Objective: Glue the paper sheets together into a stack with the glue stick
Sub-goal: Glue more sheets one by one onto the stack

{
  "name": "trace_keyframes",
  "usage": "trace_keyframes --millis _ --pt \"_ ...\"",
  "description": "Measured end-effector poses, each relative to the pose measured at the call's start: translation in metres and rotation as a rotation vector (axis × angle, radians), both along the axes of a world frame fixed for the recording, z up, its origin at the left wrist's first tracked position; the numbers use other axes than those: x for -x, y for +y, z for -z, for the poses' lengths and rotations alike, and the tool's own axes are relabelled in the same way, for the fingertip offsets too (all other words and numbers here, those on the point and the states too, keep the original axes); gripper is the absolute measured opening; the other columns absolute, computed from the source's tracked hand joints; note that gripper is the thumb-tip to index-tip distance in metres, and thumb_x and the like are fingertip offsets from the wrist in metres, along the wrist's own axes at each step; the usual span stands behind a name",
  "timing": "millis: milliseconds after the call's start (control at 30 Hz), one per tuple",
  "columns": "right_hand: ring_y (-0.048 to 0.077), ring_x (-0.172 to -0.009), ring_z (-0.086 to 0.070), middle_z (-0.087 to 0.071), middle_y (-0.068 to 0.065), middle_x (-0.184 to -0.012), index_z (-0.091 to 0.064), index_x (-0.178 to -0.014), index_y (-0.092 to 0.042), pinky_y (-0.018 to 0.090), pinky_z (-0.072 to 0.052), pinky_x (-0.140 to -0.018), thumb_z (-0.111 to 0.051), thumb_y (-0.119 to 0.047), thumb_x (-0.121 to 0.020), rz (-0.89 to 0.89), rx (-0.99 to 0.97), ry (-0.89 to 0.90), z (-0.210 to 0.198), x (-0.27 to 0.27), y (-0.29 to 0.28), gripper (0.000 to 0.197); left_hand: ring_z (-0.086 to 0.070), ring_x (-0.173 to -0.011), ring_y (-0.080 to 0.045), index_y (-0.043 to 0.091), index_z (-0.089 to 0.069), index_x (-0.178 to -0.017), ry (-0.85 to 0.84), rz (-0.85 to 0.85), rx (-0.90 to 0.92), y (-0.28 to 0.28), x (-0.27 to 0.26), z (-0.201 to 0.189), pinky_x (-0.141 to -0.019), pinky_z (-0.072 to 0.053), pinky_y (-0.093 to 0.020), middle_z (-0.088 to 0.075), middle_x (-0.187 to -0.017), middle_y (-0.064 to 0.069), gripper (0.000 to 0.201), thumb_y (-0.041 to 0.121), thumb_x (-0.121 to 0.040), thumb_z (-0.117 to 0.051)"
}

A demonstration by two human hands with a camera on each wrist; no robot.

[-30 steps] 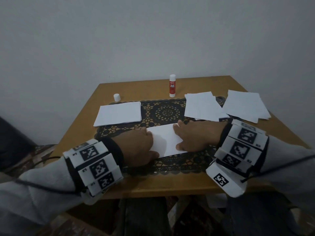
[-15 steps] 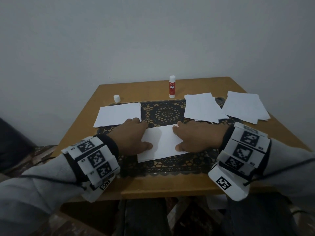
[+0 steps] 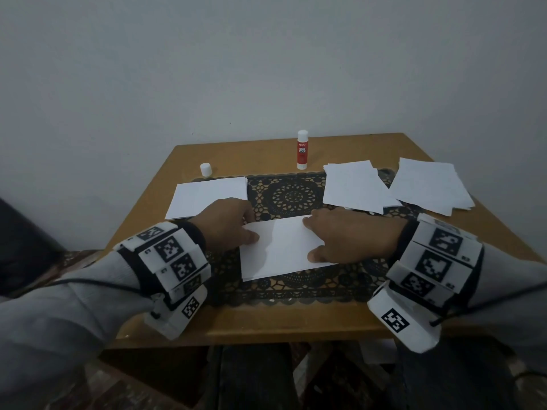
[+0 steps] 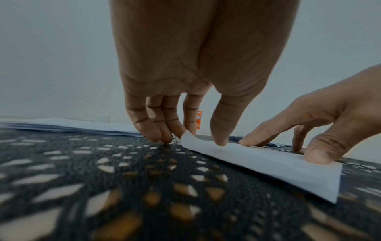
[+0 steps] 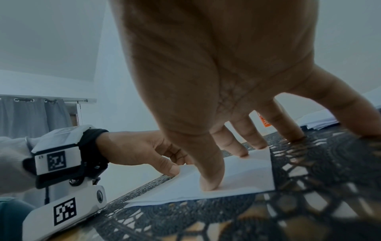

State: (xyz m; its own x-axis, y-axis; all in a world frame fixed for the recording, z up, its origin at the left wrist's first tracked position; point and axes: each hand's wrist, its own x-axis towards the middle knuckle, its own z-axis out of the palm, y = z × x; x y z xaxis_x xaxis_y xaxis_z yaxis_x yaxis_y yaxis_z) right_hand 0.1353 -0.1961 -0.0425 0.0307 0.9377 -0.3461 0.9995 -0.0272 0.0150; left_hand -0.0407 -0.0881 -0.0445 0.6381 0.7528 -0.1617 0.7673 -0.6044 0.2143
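Two hands met on one sheet (image 3: 281, 250) that lay mid-mat, close to the table's near edge. We had our left hand (image 3: 228, 226) at its left end, thumb on top and the fingers (image 4: 163, 132) curled down to the mat just beside the corner, which the left wrist view showed curling up a little; it looked like a light pinch on that corner, though we could not tell whether any finger was under the paper. Our right hand (image 3: 352, 235) was spread, thumb and straight fingertips (image 5: 239, 150) pressing the sheet's right end flat.

Outward from there, the stack (image 3: 207, 196) lay at the mat's left, just beyond our left hand. Two loose piles (image 3: 355, 187) of sheets sat to the right, one partly off the mat (image 3: 290, 196). The stick (image 3: 302, 150) stood upright on the table (image 3: 251, 155) behind the mat, well apart from both hands, with a cap (image 3: 205, 169) to the left of it.

We judged the step to be moving this sheet toward the stack. To do it well we would keep the sheet taut between both hands, line its edges with the stack before lowering, then smooth from one end so no crease set. The lifted corner could fold under if we hurried.
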Motion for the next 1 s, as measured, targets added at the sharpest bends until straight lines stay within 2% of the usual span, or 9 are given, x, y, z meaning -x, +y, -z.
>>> trace_keyframes --millis 200,333,400,533,667,833,1000 --pt "0.026 -0.124 -0.046 -0.045 0.008 -0.138 -0.042 -0.137 -0.012 0.040 -0.041 -0.103 -0.052 -0.046 -0.095 0.014 -0.007 0.014 0.0011 -0.0001 -0.0010 0.055 -0.052 -0.093 -0.015 0.017 -0.059 -0.106 -0.083 0.002 -0.022 0.0017 0.0001 0.0004 -0.074 -0.041 -0.023 -0.058 -0.105 0.000 0.021 0.026 -0.088 -0.065" --pt "0.026 -0.130 -0.041 -0.041 0.007 -0.145 -0.038 -0.141 -0.012 0.041 -0.038 -0.107 -0.052 -0.047 -0.095 0.031 -0.012 0.031 0.0020 -0.0007 -0.0024 0.059 -0.051 -0.091 -0.013 0.021 -0.055 -0.099 -0.135 0.006 -0.016 0.0002 0.0003 0.0004 -0.063 -0.036 -0.014 -0.058 -0.102 0.003 0.010 0.020 -0.090 -0.061" --pt "0.026 -0.129 -0.042 -0.041 0.007 -0.144 -0.038 -0.141 -0.012 0.041 -0.038 -0.107 -0.052 -0.047 -0.095 0.032 -0.014 0.029 0.0022 -0.0005 -0.0023 0.059 -0.051 -0.090 -0.013 0.021 -0.054 -0.099 -0.145 0.004 -0.009 -0.0009 0.0005 0.0002 -0.063 -0.036 -0.015 -0.056 -0.101 0.003 0.010 0.018 -0.091 -0.060" --pt "0.025 -0.126 -0.045 -0.044 0.007 -0.142 -0.040 -0.139 -0.013 0.040 -0.040 -0.105 -0.053 -0.047 -0.095 0.032 -0.021 0.025 0.0027 -0.0001 -0.0016 0.058 -0.050 -0.091 -0.014 0.020 -0.054 -0.102 -0.166 -0.002 -0.011 -0.0020 0.0013 -0.0005 -0.072 -0.036 -0.022 -0.056 -0.103 0.002 0.012 0.018 -0.091 -0.059" --pt "0.025 -0.126 -0.045 -0.045 0.007 -0.141 -0.040 -0.139 -0.012 0.039 -0.040 -0.105 -0.052 -0.047 -0.095 0.031 -0.026 0.030 0.0025 -0.0004 -0.0019 0.057 -0.049 -0.089 -0.014 0.018 -0.055 -0.109 -0.180 -0.012 -0.018 -0.0044 0.0022 -0.0024 -0.073 -0.036 -0.022 -0.051 -0.098 0.004 0.018 0.018 -0.091 -0.058" --pt "0.024 -0.127 -0.044 -0.044 0.007 -0.142 -0.039 -0.140 -0.013 0.037 -0.040 -0.105 -0.052 -0.047 -0.095 0.031 -0.031 0.036 0.0022 -0.0005 -0.0024 0.058 -0.048 -0.082 -0.014 0.018 -0.054 -0.110 -0.208 -0.016 -0.033 -0.0052 0.0043 -0.0039 -0.070 -0.036 -0.021 -0.048 -0.087 0.006 0.020 0.016 -0.091 -0.058" --pt "0.024 -0.127 -0.044 -0.044 0.006 -0.142 -0.039 -0.141 -0.013 0.037 -0.040 -0.105 -0.053 -0.046 -0.095 0.035 -0.024 0.043 0.0020 0.0006 -0.0016 0.059 -0.047 -0.070 -0.006 0.020 -0.052 -0.106 -0.239 -0.023 -0.021 -0.0035 0.0065 -0.0044 -0.058 -0.033 -0.014 -0.048 -0.077 0.011 0.017 0.016 -0.091 -0.058"
